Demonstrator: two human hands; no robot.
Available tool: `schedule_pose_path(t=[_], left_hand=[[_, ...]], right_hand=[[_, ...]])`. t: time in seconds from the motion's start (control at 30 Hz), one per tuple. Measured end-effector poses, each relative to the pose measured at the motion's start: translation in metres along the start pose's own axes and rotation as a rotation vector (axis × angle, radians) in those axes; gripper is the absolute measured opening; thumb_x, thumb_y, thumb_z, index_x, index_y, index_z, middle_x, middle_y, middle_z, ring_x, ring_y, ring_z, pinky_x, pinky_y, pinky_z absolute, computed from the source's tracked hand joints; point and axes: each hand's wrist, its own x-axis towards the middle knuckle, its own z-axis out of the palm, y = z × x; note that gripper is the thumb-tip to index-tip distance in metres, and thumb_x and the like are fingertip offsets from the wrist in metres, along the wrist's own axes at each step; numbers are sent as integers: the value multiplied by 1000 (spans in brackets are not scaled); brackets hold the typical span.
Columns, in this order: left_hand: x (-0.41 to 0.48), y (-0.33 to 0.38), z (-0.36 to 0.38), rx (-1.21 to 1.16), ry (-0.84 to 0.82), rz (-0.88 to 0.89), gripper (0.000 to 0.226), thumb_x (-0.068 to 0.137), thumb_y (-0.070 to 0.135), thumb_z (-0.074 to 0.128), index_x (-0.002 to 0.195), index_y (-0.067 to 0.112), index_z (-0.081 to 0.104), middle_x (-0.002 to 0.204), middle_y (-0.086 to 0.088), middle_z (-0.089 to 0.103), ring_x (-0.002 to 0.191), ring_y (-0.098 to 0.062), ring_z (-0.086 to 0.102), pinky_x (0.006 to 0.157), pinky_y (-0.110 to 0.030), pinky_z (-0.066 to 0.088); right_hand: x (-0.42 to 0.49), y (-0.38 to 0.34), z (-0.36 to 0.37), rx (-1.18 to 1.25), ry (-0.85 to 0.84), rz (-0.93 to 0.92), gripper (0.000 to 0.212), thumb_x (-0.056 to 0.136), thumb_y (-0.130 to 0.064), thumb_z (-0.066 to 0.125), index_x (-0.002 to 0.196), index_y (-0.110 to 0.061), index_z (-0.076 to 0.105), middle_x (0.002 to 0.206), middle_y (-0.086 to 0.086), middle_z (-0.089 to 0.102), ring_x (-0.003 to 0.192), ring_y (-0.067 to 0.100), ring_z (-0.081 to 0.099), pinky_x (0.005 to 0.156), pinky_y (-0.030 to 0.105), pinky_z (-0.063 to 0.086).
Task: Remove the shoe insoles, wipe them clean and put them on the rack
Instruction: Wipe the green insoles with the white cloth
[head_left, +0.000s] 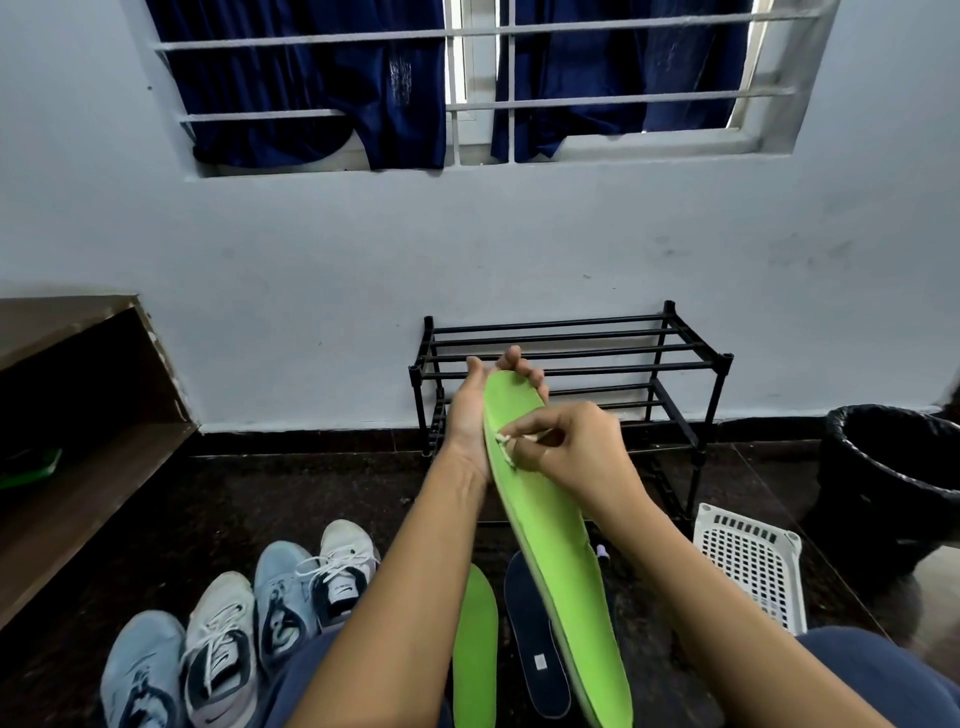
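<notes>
Holding a lime-green insole (563, 571) aloft, slanting from the lap up toward the black shoe rack (691, 358) standing against the wall. Clamping the left hand (467, 415) on the insole's far end, curling the fingers over its tip. Pinching a small white wad (503, 441), cloth or tissue impossible to tell, in the right hand (571, 457) and pressing it against the insole's upper face, just beside the left palm. Working above a second green insole (475, 649) and a dark navy insole (535, 644), both lying side by side on the dark floor (260, 493) beneath the forearms. Facing four sneakers (234, 618) lined up in a row at the left, with a white plastic basket (750, 566) and a black bin (893, 483) at the right.
</notes>
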Motion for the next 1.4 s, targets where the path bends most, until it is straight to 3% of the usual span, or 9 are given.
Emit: schedule_pose_path(t=[0.2,0.4,0.63,0.87,1.0,1.1,1.17,1.27,1.4], left_hand=[[-6,-1,3,-18,-19,-5,59,98,50,30,69,9,62,67,-3,58,61,-18,59,62,-26,52],[-15,-4,10,64,-36,-79,49,99,50,30,85,10,55,79,-3,54,70,-15,58,66,-24,53],[-18,-11,8,124,-33,-147,51,102,47,27,92,10,60,82,-4,65,70,-17,66,69,-26,56],[-15,-15,6,166,-18,-203,52,103,48,25,102,13,64,79,-8,72,69,-18,70,61,-26,58],[-14,-13,0,149,-10,-171,53,104,43,23,94,10,62,78,-8,69,65,-19,68,61,-26,58],[-9,-10,-2,42,11,-125,52,104,43,23,84,8,57,74,-6,61,68,-18,60,67,-27,54],[-5,-4,-4,-24,-6,-75,54,103,42,25,79,7,60,71,-5,58,66,-18,58,67,-27,53],[-3,2,-4,-76,-69,2,52,95,40,35,71,8,69,71,-4,60,63,-19,61,65,-27,54],[-6,-1,2,-76,-96,23,44,85,41,43,72,10,71,72,-3,61,64,-19,62,64,-27,54]], right_hand=[[-3,0,2,66,85,-2,15,73,-8,74,75,-23,77,50,-18,60,55,-3,55,53,6,36],[6,5,6,18,209,-19,15,74,-7,73,81,-19,77,70,-3,69,60,2,58,62,2,38],[17,10,11,-151,380,-91,13,76,-5,71,87,-11,76,88,8,72,75,26,65,76,37,52],[22,12,13,-283,506,-178,15,75,0,70,86,-9,75,78,8,69,64,27,64,62,32,51],[18,8,6,-175,313,-19,15,79,-7,70,90,-16,76,85,5,73,76,21,67,76,26,50],[8,4,1,-55,115,39,14,77,-11,73,85,-22,77,74,-1,71,63,3,59,61,7,43],[1,1,2,24,2,40,14,75,-14,76,82,-25,77,70,-2,70,62,5,61,60,10,47],[-4,-3,3,169,-41,40,14,73,-16,77,76,-30,76,66,4,70,66,24,66,68,38,56],[-5,-1,0,227,2,31,14,73,-14,77,75,-28,76,58,-2,67,55,10,56,59,24,46]])
